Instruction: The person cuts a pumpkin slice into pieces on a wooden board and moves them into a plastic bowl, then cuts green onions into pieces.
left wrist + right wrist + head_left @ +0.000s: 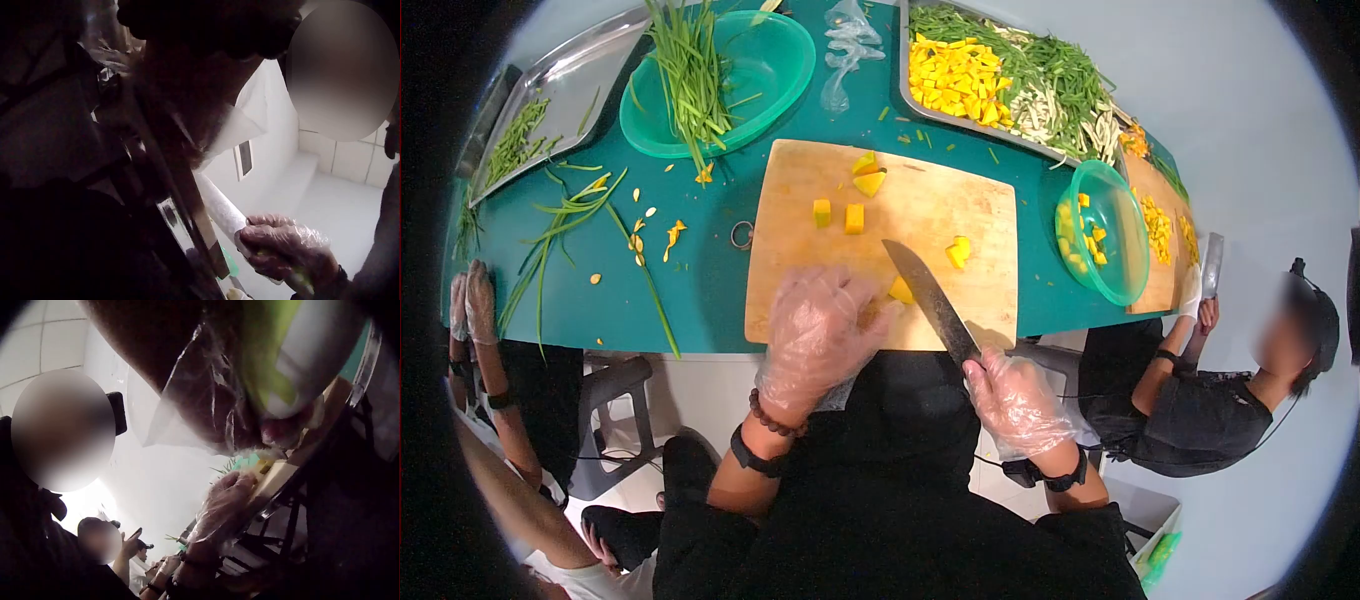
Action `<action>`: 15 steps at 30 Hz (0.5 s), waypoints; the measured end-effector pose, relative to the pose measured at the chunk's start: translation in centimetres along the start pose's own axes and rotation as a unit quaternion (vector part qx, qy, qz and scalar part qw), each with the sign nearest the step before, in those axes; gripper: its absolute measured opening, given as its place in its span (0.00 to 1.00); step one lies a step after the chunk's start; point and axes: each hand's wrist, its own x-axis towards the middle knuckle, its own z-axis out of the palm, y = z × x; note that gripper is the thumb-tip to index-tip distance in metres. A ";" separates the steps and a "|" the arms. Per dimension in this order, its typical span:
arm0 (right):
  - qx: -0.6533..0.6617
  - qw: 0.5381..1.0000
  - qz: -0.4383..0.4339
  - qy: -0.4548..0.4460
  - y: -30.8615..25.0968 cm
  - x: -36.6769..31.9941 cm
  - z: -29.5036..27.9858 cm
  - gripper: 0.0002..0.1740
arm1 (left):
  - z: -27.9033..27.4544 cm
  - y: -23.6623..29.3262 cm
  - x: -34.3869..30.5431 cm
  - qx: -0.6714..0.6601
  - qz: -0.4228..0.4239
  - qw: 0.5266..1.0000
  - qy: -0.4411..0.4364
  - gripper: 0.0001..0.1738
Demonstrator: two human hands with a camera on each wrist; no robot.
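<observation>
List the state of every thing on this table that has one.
left hand: gloved, holds pumpkin piece on cutting board.
right hand: gloved, grips knife handle.
knife: blade against the pumpkin piece.
large green bowl: holds uncut chives.
small green bowl: partly filled with cubes.
tray: heaped with cut vegetables.

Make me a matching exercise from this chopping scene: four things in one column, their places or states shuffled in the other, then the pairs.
1. knife
2. left hand
3. large green bowl
4. small green bowl

A. holds yellow cubes, right of the cutting board
B. gripped by the right hand, blade over the board
C. holds long green stalks
D. touches an orange piece on the board

Pairs: 1-B, 2-D, 3-C, 4-A
</observation>
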 end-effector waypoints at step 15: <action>0.055 0.990 0.127 0.014 -0.6 -0.3 -0.4 0.15 | 1.5 1.2 0.7 -0.006 -0.038 0.998 -0.058 0.18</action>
